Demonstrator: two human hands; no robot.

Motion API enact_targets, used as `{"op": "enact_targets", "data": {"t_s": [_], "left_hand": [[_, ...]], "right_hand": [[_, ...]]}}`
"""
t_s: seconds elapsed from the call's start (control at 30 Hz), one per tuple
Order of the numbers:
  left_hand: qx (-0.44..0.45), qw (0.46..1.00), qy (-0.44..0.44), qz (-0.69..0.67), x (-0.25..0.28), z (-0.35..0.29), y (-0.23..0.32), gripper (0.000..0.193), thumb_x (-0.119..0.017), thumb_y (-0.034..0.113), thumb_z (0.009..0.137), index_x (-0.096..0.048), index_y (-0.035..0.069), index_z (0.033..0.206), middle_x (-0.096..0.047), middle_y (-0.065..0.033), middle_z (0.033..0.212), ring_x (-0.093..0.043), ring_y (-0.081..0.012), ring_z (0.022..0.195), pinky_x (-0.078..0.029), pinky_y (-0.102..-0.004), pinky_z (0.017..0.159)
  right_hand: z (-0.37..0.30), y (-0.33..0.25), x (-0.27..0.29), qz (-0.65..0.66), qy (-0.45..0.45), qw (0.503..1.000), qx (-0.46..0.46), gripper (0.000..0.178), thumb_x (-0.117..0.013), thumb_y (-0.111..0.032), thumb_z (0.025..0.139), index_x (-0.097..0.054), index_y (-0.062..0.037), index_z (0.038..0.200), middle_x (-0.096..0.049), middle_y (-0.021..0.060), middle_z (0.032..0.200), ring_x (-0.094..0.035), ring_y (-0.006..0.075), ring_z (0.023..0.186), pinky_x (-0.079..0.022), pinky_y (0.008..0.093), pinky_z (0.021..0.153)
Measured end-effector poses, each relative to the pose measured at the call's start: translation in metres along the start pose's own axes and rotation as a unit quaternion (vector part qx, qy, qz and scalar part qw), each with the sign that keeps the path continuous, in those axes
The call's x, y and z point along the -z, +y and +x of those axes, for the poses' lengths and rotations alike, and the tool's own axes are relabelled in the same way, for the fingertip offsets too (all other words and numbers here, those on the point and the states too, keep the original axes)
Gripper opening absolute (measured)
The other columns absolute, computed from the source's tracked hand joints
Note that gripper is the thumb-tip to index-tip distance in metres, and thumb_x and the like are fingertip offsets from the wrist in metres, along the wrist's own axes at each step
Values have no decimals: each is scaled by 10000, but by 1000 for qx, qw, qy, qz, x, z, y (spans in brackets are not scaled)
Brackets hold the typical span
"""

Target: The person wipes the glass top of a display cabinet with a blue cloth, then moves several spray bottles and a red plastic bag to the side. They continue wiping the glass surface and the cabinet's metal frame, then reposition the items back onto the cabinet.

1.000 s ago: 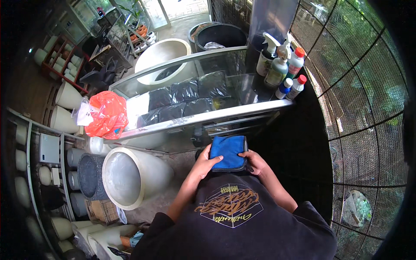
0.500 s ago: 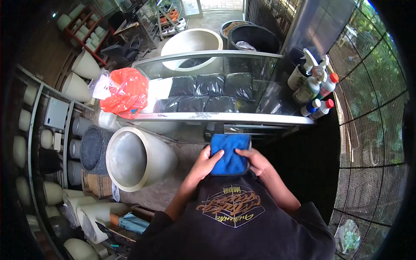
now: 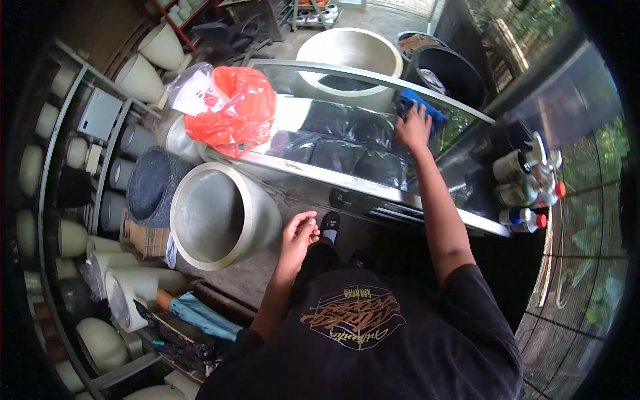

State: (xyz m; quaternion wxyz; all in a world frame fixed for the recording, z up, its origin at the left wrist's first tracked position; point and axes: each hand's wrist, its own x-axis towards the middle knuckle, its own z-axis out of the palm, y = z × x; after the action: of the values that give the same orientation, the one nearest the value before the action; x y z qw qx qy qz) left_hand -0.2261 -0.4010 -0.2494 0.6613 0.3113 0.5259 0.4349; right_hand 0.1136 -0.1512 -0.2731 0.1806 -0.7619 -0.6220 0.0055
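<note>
My right arm reaches far forward over a glass-topped display case (image 3: 387,190) with a metal frame. My right hand (image 3: 415,128) grips a blue cloth (image 3: 437,119) and holds it against the glass near the far rim; part of the cloth is hidden under the fingers. Nearer my body, my left hand (image 3: 299,239) hangs in the air with its fingers loosely bent and nothing visible in it. Several black plastic-wrapped packs (image 3: 333,150) show at the case, left of my right forearm. A red plastic bag (image 3: 243,107) sits on the left end of the case.
Spray bottles and capped bottles (image 3: 523,180) stand at the case's right end. A large pale pot (image 3: 193,230) lies tilted left of my left hand, beside a dark speckled pot (image 3: 150,193). Behind the case are a wide cream pot (image 3: 313,50) and a black tub (image 3: 467,73).
My right hand has carried the blue cloth forward from in front of my chest to the far glass. My left hand has let go of the cloth. The view has turned.
</note>
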Motion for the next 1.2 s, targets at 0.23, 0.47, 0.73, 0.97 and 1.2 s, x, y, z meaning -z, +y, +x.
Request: {"op": "enact_targets", "data": {"t_s": [0.23,0.47,0.73,0.97,1.2], "left_hand": [[-54,986,137,-73,50,28,18,214,-574,191,1026,-608,73,1201,-595,4,941,-589,-91,850,-506,-263,774],[-112,978,160,-71,85,71,65,160,-571,142,1029,-620,59,1157,-592,7,912,-578,-70,813,-494,-231,734],[-106,994,3,3,71,114,81,163,-568,129,1024,-618,36,1148,-607,-2,865,-579,-76,791,-478,-236,709],[-116,993,4,12,68,130,101,91,-578,87,1012,-608,35,1080,-537,39,772,-464,-17,624,-356,-192,519],[-134,990,-53,-5,64,127,137,104,-549,53,1017,-589,9,1102,-546,16,779,-494,-31,671,-406,-192,583]], "right_hand": [[18,-187,-35,89,-73,968,224,671,-584,-351,928,-420,16,1465,-402,193,1547,-282,357,1483,-179,501,1216],[-111,-166,53,403,-326,784,342,282,-641,-277,939,-614,-9,856,-585,198,650,-605,324,582,-469,456,566],[36,-67,52,214,52,974,-47,194,-584,-175,938,-646,-5,1006,-685,182,888,-641,345,773,-482,439,687],[-118,-199,22,325,-277,843,327,459,-634,-316,938,-626,37,1233,-614,282,1247,-582,361,1215,-396,444,1097],[-115,-185,87,657,-311,627,-281,512,-592,-370,1014,-545,56,1294,-660,157,1192,-665,234,1043,-533,371,936]]}}
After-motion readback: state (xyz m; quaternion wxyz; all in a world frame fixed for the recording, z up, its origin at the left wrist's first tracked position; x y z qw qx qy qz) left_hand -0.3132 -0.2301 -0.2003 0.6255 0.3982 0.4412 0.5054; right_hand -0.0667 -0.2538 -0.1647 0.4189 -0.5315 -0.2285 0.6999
